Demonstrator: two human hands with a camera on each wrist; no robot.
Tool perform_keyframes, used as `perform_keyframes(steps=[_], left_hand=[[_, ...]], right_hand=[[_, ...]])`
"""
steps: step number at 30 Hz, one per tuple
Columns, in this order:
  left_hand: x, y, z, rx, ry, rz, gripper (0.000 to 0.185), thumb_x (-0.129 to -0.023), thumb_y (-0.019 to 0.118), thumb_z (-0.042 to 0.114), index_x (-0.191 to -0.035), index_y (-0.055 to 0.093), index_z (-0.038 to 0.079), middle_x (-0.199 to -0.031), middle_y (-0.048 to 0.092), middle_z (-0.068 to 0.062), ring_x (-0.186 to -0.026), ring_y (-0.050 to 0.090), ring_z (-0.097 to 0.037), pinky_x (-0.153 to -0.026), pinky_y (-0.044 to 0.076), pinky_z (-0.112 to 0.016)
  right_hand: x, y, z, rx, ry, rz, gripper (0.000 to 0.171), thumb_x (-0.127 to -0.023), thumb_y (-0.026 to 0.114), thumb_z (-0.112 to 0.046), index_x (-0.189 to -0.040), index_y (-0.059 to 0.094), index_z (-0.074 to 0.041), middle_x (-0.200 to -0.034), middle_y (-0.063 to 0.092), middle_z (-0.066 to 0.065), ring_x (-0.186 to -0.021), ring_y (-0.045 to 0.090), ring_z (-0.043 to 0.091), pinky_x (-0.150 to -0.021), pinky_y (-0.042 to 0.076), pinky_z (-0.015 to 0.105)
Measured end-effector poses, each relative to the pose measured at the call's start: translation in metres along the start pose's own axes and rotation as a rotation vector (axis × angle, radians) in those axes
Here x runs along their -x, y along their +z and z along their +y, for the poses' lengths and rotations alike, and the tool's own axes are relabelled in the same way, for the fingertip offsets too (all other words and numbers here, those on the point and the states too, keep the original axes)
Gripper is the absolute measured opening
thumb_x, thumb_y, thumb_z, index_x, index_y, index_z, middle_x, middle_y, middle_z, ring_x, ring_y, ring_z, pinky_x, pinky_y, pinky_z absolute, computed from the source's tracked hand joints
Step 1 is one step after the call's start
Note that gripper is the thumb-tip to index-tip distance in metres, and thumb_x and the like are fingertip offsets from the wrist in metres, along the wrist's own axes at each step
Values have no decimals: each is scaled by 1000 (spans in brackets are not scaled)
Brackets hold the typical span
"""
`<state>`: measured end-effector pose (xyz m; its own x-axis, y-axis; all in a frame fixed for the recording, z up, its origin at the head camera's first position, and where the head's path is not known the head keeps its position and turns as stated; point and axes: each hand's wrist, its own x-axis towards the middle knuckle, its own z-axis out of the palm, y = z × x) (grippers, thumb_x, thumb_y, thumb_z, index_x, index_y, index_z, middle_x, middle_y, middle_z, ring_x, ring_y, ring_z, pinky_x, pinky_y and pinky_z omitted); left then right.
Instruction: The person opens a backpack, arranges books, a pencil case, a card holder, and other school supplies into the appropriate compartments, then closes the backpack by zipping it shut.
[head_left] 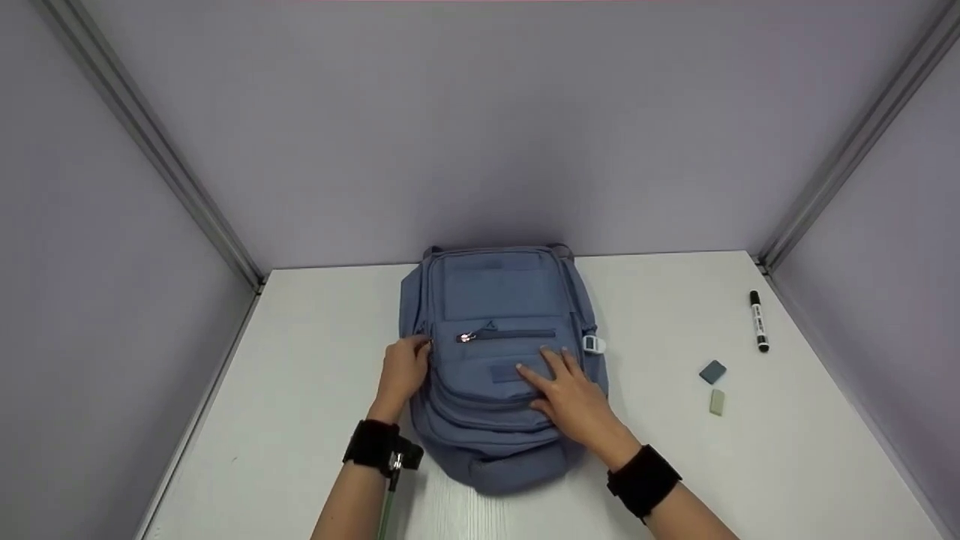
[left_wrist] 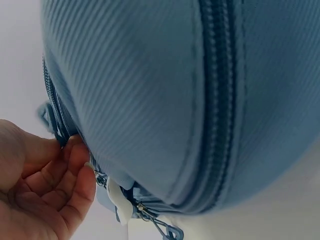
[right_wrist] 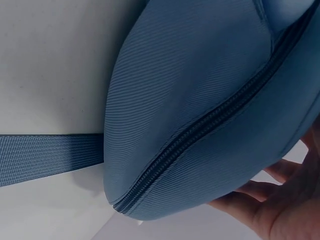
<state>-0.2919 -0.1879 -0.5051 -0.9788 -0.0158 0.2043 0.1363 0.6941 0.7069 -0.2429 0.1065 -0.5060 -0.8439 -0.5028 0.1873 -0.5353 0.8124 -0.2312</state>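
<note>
Pinches a zipper (left_wrist: 53, 97) with the left hand (head_left: 403, 369) at the left edge of the backpack (head_left: 504, 292) on the table (head_left: 322, 360), rests a spread right hand (head_left: 576, 403) atop it, and perhaps risks a jam from a crooked tug.

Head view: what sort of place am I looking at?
Likely a recording or test booth: plain grey panels stand on three sides of a white table, and metal posts run up the back corners.

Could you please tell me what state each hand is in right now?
Left hand: closed, pinching at a zipper along the edge of the backpack; exact part hidden.
Right hand: open, resting on the backpack's front.
</note>
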Motion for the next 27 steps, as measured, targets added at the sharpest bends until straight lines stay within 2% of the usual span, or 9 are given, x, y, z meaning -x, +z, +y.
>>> perform_keyframes(steps=[5, 8, 12, 15, 19, 23, 27], left_hand=[[-3, -3, -4, 2, -10, -18, 21, -95, 56, -2, -110, 68, -11, -98, 69, -22, -88, 66, -32, -74, 53, -43], [-2, -1, -4, -7, -40, -24, 24, -93, 55, -3, -113, 66, -11, -104, 67, -23, -94, 65, -33, -78, 52, -44], [2, 2, -2, -55, -92, -14, 30, -93, 53, 0, -120, 64, -8, -114, 64, -23, -105, 62, -35, -84, 50, -46], [5, 5, -1, -107, -112, 1, 30, -96, 52, 5, -121, 64, -6, -114, 64, -21, -104, 62, -35, -83, 51, -47], [8, 6, -1, -183, -103, 8, 29, -98, 53, 9, -122, 65, -2, -115, 66, -19, -100, 65, -35, -77, 53, -47], [12, 4, 0, -255, -83, -15, 30, -97, 55, 9, -124, 65, 0, -115, 67, -18, -97, 67, -35, -73, 54, -47], [15, 0, 3, -315, -46, -27, 29, -95, 58, 9, -122, 66, 0, -107, 69, -20, -84, 69, -36, -64, 53, -48]], right_hand=[[-6, 3, 0, 5, -5, 6, 56, -90, 71, -35, -142, 54, -28, -148, 38, 18, -132, 38, 50, -65, 53, 57], [-7, 5, 0, 13, -9, 9, 56, -89, 72, -35, -142, 54, -28, -147, 39, 19, -131, 39, 50, -65, 53, 57], [-7, 8, 1, 23, -10, 11, 57, -90, 71, -34, -143, 53, -28, -147, 38, 19, -131, 39, 49, -64, 54, 55], [-6, 9, 2, 22, -11, 12, 57, -90, 71, -34, -143, 52, -29, -148, 38, 18, -131, 38, 49, -65, 53, 56], [-7, 10, 4, 11, -19, 9, 57, -90, 71, -33, -143, 53, -29, -148, 39, 19, -131, 39, 50, -67, 53, 58], [-8, 9, 4, -8, -25, 8, 55, -90, 72, -33, -142, 54, -28, -147, 39, 20, -130, 39, 51, -70, 52, 59], [-7, 9, 4, -16, -32, 12, 55, -90, 72, -33, -142, 55, -27, -146, 40, 20, -129, 40, 52, -71, 52, 59]])
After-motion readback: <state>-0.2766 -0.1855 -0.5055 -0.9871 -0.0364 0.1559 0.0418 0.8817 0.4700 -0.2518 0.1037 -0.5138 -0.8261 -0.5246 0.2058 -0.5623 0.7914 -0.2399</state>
